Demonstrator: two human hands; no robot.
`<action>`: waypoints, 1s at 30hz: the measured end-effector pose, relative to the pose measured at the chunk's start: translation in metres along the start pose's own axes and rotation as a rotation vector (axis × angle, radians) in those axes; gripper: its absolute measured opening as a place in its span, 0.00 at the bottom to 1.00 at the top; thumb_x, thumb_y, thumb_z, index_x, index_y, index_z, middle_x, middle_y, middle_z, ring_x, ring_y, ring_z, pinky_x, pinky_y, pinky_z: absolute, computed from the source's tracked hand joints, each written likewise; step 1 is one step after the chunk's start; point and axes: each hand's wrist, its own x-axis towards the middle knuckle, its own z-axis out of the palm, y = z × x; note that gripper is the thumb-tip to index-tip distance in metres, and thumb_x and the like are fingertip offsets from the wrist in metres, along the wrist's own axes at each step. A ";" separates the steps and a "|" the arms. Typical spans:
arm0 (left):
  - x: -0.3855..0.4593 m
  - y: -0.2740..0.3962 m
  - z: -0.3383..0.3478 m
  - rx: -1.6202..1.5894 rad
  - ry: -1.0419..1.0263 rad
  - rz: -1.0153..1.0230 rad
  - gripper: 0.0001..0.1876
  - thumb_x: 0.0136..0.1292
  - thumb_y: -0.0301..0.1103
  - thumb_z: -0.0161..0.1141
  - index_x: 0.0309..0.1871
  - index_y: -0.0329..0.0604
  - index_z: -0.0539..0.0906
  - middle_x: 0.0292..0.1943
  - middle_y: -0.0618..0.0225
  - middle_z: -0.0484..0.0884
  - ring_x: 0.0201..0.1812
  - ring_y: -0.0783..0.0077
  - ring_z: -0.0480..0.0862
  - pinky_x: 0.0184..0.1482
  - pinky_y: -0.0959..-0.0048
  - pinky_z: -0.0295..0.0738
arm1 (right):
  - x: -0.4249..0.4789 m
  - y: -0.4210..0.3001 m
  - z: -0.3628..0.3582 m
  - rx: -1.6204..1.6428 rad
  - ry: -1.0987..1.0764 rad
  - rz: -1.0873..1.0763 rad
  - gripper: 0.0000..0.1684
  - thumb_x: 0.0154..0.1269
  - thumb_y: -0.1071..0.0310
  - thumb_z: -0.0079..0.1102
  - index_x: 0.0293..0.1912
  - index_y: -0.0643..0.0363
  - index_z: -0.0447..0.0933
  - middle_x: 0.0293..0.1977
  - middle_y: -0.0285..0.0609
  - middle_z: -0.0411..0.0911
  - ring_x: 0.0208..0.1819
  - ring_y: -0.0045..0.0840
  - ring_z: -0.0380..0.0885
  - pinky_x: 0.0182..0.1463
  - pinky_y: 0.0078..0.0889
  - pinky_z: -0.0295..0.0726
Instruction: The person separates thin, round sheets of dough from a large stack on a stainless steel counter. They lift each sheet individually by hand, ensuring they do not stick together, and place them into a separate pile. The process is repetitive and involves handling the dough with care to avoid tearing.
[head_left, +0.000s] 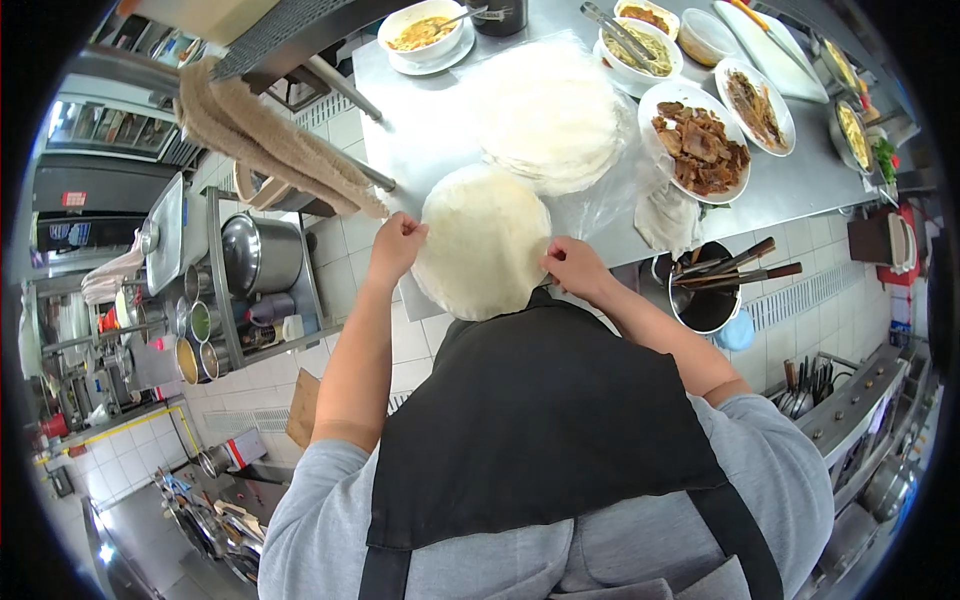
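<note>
A round, pale flatbread (480, 244) spans the space between my hands at the near edge of the steel table (405, 150). My left hand (400, 241) pinches its left edge between thumb and fingers. On the opposite edge, my right hand (571, 262) has its curled fingers at the rim. Just beyond lies a stack of similar flatbreads (551, 112) on clear plastic film. To the right of the stack, an oval plate (739, 187) holds browned sliced meat (701, 150), with a crumpled white cloth (667, 217) beside it.
A bowl of soupy food (424, 30) stands far left; tongs (619, 34) rest on a noodle bowl (637, 56). A knife (772, 34) lies on a white cutting board (795, 67). Below the table's right edge is a pot with handled utensils (705, 300). A brown towel (277, 142) hangs over a rail.
</note>
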 end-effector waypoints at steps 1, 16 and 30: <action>-0.001 0.001 -0.006 -0.025 -0.017 -0.019 0.13 0.67 0.37 0.69 0.40 0.34 0.83 0.30 0.62 0.85 0.33 0.70 0.82 0.37 0.67 0.76 | 0.002 0.001 0.004 0.064 0.056 -0.060 0.12 0.70 0.65 0.62 0.36 0.65 0.76 0.26 0.40 0.79 0.25 0.24 0.79 0.30 0.30 0.77; -0.047 0.007 -0.002 0.202 0.253 0.356 0.17 0.66 0.34 0.69 0.52 0.34 0.84 0.46 0.53 0.84 0.44 0.57 0.86 0.51 0.63 0.80 | 0.044 -0.028 -0.002 0.549 -0.202 0.082 0.19 0.79 0.67 0.54 0.64 0.62 0.73 0.47 0.44 0.82 0.41 0.26 0.84 0.44 0.29 0.86; -0.019 0.089 0.073 -0.165 -0.109 0.115 0.16 0.69 0.40 0.67 0.46 0.33 0.87 0.39 0.58 0.90 0.41 0.68 0.88 0.47 0.70 0.81 | 0.046 -0.035 0.035 0.253 0.059 -0.242 0.18 0.74 0.68 0.60 0.59 0.65 0.77 0.42 0.43 0.84 0.35 0.23 0.84 0.37 0.28 0.83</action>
